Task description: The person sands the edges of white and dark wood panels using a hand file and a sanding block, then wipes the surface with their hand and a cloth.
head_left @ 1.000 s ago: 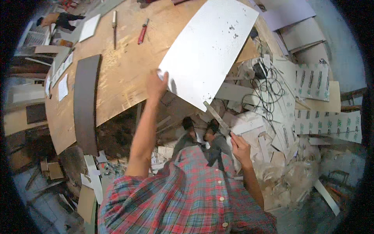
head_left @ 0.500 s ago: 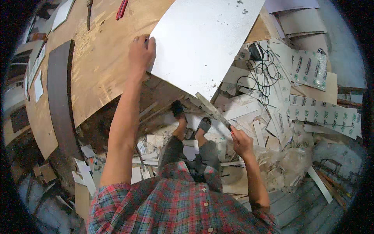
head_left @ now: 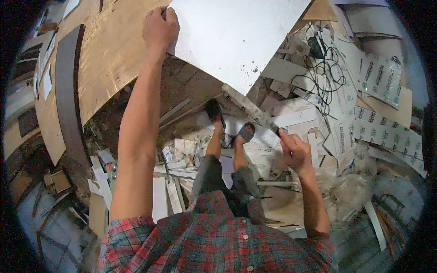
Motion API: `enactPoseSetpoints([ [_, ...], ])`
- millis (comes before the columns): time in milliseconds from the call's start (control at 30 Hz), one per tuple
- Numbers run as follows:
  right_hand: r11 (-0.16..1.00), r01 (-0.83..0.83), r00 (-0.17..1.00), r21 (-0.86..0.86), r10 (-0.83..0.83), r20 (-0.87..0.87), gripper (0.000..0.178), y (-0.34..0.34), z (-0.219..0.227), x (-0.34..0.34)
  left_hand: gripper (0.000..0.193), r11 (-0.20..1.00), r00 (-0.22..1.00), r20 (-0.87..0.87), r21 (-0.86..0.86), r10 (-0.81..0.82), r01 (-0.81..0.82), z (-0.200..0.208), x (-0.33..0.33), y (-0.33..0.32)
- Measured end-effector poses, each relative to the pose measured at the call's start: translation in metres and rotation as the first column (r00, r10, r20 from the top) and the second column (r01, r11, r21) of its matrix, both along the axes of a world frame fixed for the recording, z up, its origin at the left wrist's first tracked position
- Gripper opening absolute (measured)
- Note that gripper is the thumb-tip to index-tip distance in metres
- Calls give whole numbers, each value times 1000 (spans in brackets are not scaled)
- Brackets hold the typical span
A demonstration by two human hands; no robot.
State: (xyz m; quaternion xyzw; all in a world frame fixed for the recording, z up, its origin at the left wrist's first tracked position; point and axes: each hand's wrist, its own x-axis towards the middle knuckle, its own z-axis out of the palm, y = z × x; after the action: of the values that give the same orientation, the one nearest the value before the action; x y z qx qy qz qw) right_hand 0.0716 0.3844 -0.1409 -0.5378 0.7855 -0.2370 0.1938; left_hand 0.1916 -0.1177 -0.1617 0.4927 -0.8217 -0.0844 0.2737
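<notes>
Though its far end is cut off, the white board (head_left: 232, 41) overhangs the table (head_left: 109, 59) nearside; the right hand (head_left: 298, 152) holds a flat bar (head_left: 249, 105); the left hand's (head_left: 160, 29) half-hidden grip I can't tell.

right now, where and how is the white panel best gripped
Probably by its near edge, coming from the person's side and pinching from above and below: the white panel is flat and juts past the worktop, so its underside looks reachable. Stay off the pointed corner, near the tip of the flat tool in the right hand.
</notes>
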Motion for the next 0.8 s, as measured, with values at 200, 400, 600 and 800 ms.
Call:
enactPoseSetpoints([
  [200, 992, 29, 997, -121, -37, -64, 36, -6, -12, -22, 42, 999, 1000, 9, 42, -6, 5, 13, -11, 12],
  [400, 982, 90, 988, -165, -109, -110, 40, -17, -21, -16, 36, 998, 999, -18, 41, -40, 41, 15, -10, 10],
  [600, 984, -116, 988, -135, 100, -119, 51, -87, -5, 37, 45, 993, 992, 51, -36, -112, 114, -17, 10, -30],
  [800, 955, 146, 984, -259, -167, -64, 52, -30, 3, -7, 35, 990, 997, -77, 141, 10, 1, 25, -14, 25],
])
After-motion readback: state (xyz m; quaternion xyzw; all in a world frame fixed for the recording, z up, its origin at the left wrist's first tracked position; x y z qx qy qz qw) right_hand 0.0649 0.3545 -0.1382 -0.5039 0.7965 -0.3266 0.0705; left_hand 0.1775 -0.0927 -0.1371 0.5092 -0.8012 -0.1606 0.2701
